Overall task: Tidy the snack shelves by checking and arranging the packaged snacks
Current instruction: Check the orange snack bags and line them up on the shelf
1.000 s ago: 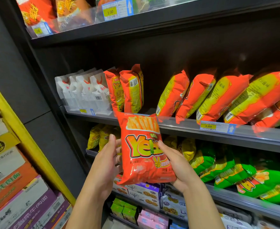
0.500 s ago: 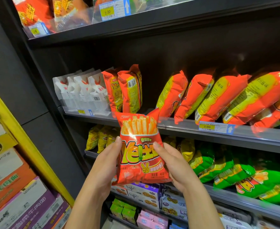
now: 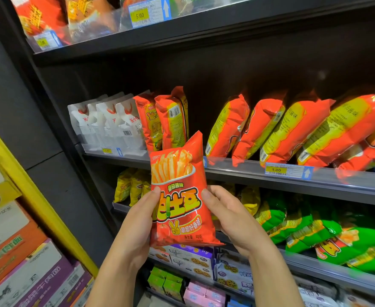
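Left hand (image 3: 138,220), right hand (image 3: 232,220) round fries bag (image 3: 177,196), back unseen

A chip bag (image 3: 177,196) is held between the left hand (image 3: 138,222) and right hand (image 3: 233,220), before the middle shelf (image 3: 237,171). On that shelf pouches (image 3: 107,122) sit left of upright bags (image 3: 166,122), leaning bags (image 3: 292,129) further right; cartons (image 3: 16,251) stack far left

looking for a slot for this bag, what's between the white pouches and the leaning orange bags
Head view: two upright orange bags stand beside the white pouches, then a dark gap before the leaning orange bags.
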Tool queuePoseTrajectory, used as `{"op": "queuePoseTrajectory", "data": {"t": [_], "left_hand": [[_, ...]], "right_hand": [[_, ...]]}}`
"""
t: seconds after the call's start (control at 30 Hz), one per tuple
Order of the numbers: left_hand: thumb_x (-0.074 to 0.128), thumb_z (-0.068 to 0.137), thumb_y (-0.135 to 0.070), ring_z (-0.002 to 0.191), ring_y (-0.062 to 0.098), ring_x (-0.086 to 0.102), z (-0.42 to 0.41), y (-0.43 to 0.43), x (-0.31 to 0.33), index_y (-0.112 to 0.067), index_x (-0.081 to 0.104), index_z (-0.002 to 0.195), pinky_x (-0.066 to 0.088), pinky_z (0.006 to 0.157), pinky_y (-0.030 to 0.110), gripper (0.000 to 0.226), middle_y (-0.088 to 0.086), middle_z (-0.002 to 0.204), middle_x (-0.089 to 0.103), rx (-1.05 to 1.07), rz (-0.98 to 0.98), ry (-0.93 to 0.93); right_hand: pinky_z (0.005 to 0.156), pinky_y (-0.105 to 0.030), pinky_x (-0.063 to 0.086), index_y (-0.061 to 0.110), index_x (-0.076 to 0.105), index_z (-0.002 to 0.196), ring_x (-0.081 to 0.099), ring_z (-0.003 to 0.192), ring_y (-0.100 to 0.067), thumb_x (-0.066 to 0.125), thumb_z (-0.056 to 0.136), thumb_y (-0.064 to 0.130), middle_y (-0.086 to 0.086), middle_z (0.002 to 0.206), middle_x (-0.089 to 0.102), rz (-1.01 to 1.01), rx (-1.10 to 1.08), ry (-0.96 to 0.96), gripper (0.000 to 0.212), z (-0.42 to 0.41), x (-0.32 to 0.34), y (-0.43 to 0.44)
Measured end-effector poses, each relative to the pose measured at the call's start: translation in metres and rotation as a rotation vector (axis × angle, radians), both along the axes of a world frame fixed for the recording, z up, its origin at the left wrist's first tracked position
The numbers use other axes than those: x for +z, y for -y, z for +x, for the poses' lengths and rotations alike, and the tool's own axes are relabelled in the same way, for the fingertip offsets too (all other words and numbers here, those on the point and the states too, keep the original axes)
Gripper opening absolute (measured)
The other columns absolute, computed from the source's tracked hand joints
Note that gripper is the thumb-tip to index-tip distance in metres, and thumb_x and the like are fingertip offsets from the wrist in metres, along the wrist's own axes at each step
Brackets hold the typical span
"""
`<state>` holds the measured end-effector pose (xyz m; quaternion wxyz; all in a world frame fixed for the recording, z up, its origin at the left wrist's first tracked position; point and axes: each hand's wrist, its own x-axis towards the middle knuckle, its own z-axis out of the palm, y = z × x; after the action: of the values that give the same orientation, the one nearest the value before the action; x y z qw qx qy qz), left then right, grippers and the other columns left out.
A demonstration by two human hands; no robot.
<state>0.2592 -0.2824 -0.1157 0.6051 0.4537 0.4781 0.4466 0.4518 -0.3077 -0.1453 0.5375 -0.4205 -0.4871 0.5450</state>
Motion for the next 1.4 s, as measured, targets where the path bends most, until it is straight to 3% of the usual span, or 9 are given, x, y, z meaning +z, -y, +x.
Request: {"op": "queuePoseTrajectory", "data": {"t": [0.23, 0.43, 0.63, 0.8, 0.97, 1.03, 1.13, 1.27, 1.4], "left_hand": [[0.070, 0.085, -0.044, 0.102, 0.030, 0.079, 0.002, 0.000, 0.005, -0.024, 0.063, 0.131, 0.061, 0.089, 0.051, 0.051, 0.007, 0.115, 0.080, -0.014, 0.158, -0.017], [0.084, 0.087, -0.033, 0.118, 0.029, 0.073, -0.007, -0.001, 0.010, -0.028, 0.058, 0.143, 0.059, 0.099, 0.052, 0.063, 0.005, 0.131, 0.074, -0.173, 0.220, -0.035], [0.075, 0.083, -0.023, 0.107, 0.027, 0.077, -0.004, -0.006, 0.022, -0.024, 0.067, 0.130, 0.066, 0.078, 0.036, 0.048, 0.007, 0.118, 0.079, -0.134, 0.309, -0.015], [0.080, 0.082, -0.026, 0.108, 0.028, 0.077, 0.003, -0.022, 0.044, -0.023, 0.067, 0.130, 0.060, 0.094, 0.056, 0.051, 0.005, 0.118, 0.079, 0.036, 0.384, 0.019], [0.086, 0.082, -0.029, 0.101, 0.016, 0.078, 0.024, -0.047, 0.067, -0.028, 0.067, 0.125, 0.066, 0.079, 0.042, 0.047, -0.003, 0.114, 0.079, 0.166, 0.499, 0.039], [0.086, 0.086, -0.028, 0.101, 0.013, 0.077, 0.035, -0.060, 0.073, -0.029, 0.065, 0.127, 0.064, 0.068, 0.028, 0.047, -0.006, 0.116, 0.077, 0.197, 0.541, 0.048], [0.087, 0.085, -0.036, 0.111, 0.017, 0.073, 0.055, -0.083, 0.075, -0.036, 0.063, 0.128, 0.066, 0.073, 0.034, 0.049, -0.006, 0.123, 0.072, 0.232, 0.580, 0.022], [0.078, 0.072, -0.073, 0.119, 0.017, 0.065, 0.076, -0.119, 0.069, -0.049, 0.056, 0.132, 0.062, 0.092, 0.048, 0.068, -0.018, 0.125, 0.067, 0.424, 0.689, -0.254], [0.085, 0.082, -0.052, 0.123, 0.016, 0.053, 0.097, -0.135, 0.070, -0.032, 0.056, 0.142, 0.052, 0.103, 0.040, 0.069, -0.013, 0.127, 0.060, 0.533, 0.727, -0.373]], "right_hand": [[0.103, -0.051, 0.057, 0.031, 0.058, 0.136, 0.075, 0.112, -0.019, 0.081, 0.071, 0.074, 0.005, 0.124, 0.077, -0.012, -0.034, 0.068, 0.081, -0.002, 0.007, 0.001], [0.107, -0.050, 0.054, 0.029, 0.059, 0.138, 0.073, 0.117, -0.019, 0.070, 0.093, 0.042, 0.004, 0.127, 0.076, 0.051, 0.009, 0.101, 0.048, 0.009, 0.017, -0.002], [0.106, -0.044, 0.055, 0.031, 0.059, 0.137, 0.071, 0.119, -0.012, 0.076, 0.086, 0.062, 0.010, 0.129, 0.074, 0.104, 0.014, 0.269, 0.062, 0.016, 0.045, -0.015], [0.106, -0.038, 0.055, 0.040, 0.049, 0.147, 0.062, 0.125, -0.002, 0.058, 0.066, 0.095, 0.019, 0.141, 0.062, 0.306, -0.157, 0.789, 0.098, 0.030, 0.094, -0.028], [0.097, -0.051, 0.055, 0.018, 0.062, 0.139, 0.060, 0.124, -0.032, 0.081, 0.083, 0.052, -0.005, 0.135, 0.065, 0.831, -0.555, 1.596, 0.068, 0.058, 0.131, -0.050], [0.092, -0.056, 0.056, 0.016, 0.067, 0.132, 0.062, 0.122, -0.041, 0.092, 0.071, 0.041, -0.014, 0.132, 0.067, 0.845, -0.576, 1.777, 0.071, 0.071, 0.140, -0.067], [0.094, -0.060, 0.053, 0.018, 0.067, 0.134, 0.060, 0.125, -0.048, 0.098, 0.060, 0.037, -0.019, 0.137, 0.063, 0.756, -0.500, 2.061, 0.083, 0.087, 0.157, -0.088], [0.108, -0.053, 0.043, 0.025, 0.035, 0.158, 0.039, 0.144, -0.042, 0.074, 0.093, 0.033, -0.014, 0.161, 0.038, 0.728, -0.437, 2.242, 0.077, 0.096, 0.167, -0.101], [0.095, -0.045, 0.046, 0.023, 0.041, 0.152, 0.048, 0.130, -0.035, 0.069, 0.094, 0.025, -0.010, 0.147, 0.048, 0.749, -0.387, 2.305, 0.065, 0.097, 0.169, -0.104]]}}
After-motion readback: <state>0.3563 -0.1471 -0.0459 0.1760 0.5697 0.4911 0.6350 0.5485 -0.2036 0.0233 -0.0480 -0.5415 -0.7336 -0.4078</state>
